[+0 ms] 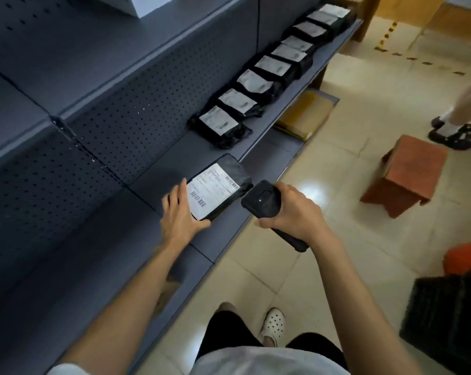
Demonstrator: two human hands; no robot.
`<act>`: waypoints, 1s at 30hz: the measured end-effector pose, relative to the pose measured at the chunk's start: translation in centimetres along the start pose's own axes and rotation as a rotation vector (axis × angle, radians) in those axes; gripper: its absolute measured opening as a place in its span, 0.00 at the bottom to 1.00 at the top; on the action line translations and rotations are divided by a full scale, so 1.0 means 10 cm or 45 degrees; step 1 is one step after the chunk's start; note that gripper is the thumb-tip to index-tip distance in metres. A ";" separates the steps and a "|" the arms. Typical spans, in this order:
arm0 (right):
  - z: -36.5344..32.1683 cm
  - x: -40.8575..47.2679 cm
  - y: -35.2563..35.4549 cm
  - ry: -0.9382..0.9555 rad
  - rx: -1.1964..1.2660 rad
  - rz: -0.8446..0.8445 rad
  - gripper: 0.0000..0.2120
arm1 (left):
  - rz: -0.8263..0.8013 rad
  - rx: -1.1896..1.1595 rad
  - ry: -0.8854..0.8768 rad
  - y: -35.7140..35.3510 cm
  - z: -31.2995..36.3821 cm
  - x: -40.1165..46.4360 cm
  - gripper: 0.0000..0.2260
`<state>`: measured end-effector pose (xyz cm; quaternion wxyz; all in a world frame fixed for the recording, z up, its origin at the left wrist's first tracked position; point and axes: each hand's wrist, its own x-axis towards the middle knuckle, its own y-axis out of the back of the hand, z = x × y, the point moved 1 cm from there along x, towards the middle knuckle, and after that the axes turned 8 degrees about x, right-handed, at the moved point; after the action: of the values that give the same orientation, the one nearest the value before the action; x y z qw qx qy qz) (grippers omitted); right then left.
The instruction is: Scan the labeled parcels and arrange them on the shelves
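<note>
One black plastic parcel w/ white label (218, 191): we pinch it w/ left hand (180, 214), label up so the black handheld scanner (266, 204), gripped in right hand (296, 209), reads it.

1. On the grey shelf (212, 244), the left hand (178, 212) grips a black labeled parcel (220, 189).
2. Right of that parcel, the right hand (293, 209) holds a scanner (264, 201).
3. Beyond it, a row of parcels (272, 69) lines the shelf.
</note>
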<state>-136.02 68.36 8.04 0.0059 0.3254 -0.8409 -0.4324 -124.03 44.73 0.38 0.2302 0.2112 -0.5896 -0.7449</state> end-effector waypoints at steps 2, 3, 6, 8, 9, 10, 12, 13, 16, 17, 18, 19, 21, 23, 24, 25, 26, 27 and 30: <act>-0.02 0.65 0.10 0.099 -0.069 -0.151 0.39 | 0.037 -0.035 0.212 -0.11 0.00 0.32 0.58; -0.04 0.71 0.12 0.113 -0.078 -0.160 0.40 | 0.047 -0.040 0.202 -0.11 0.02 0.32 0.58; -0.11 1.17 0.12 0.207 -0.106 -0.222 0.41 | 0.051 -0.051 0.323 -0.20 -0.04 0.57 0.58; -0.16 1.50 0.08 0.233 -0.135 -0.288 0.42 | 0.053 -0.076 0.407 -0.32 -0.05 0.72 0.58; -0.18 1.66 0.06 0.243 -0.150 -0.315 0.42 | 0.058 -0.087 0.450 -0.36 -0.06 0.81 0.57; -0.21 1.81 0.05 0.257 -0.160 -0.328 0.42 | 0.062 -0.097 0.494 -0.40 -0.07 0.91 0.57; -0.26 2.08 0.03 0.287 -0.190 -0.361 0.43 | 0.055 -0.122 0.582 -0.47 -0.10 1.10 0.56; -0.29 2.20 0.01 0.304 -0.211 -0.396 0.43 | 0.051 -0.130 0.622 -0.50 -0.11 1.17 0.56; -0.33 2.53 -0.01 0.329 -0.219 -0.468 0.41 | 0.074 -0.128 0.724 -0.60 -0.10 1.36 0.56; -0.34 2.62 -0.02 0.342 -0.215 -0.488 0.41 | 0.085 -0.136 0.764 -0.64 -0.11 1.42 0.56; -0.34 2.70 -0.03 0.350 -0.215 -0.504 0.40 | 0.088 -0.148 0.798 -0.68 -0.11 1.47 0.55; -0.34 2.79 -0.05 0.362 -0.215 -0.523 0.40 | 0.083 -0.165 0.827 -0.72 -0.10 1.53 0.54; -0.32 2.93 -0.07 0.385 -0.222 -0.569 0.40 | 0.065 -0.219 0.897 -0.82 -0.07 1.62 0.51; -0.27 3.08 -0.08 0.405 -0.217 -0.602 0.39 | 0.060 -0.310 1.023 -0.92 0.01 1.73 0.46; -0.24 3.15 -0.08 0.413 -0.216 -0.617 0.39 | 0.068 -0.336 1.073 -0.97 0.06 1.79 0.44; -0.20 3.22 -0.07 0.419 -0.217 -0.632 0.38 | 0.073 -0.351 1.112 -1.01 0.11 1.85 0.43; -0.16 3.29 -0.06 0.426 -0.216 -0.641 0.38 | 0.077 -0.362 1.139 -1.05 0.17 1.92 0.42; -0.10 3.36 -0.04 0.430 -0.215 -0.651 0.38 | 0.076 -0.372 1.159 -1.11 0.22 1.99 0.40; 0.04 3.58 0.03 0.437 -0.231 -0.684 0.38 | 0.064 -0.370 1.219 -1.25 0.39 2.23 0.38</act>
<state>-164.53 48.99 -1.68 0.0622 0.6017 -0.6698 -0.4306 -145.43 37.05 -11.91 0.5197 0.4809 -0.3129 -0.6330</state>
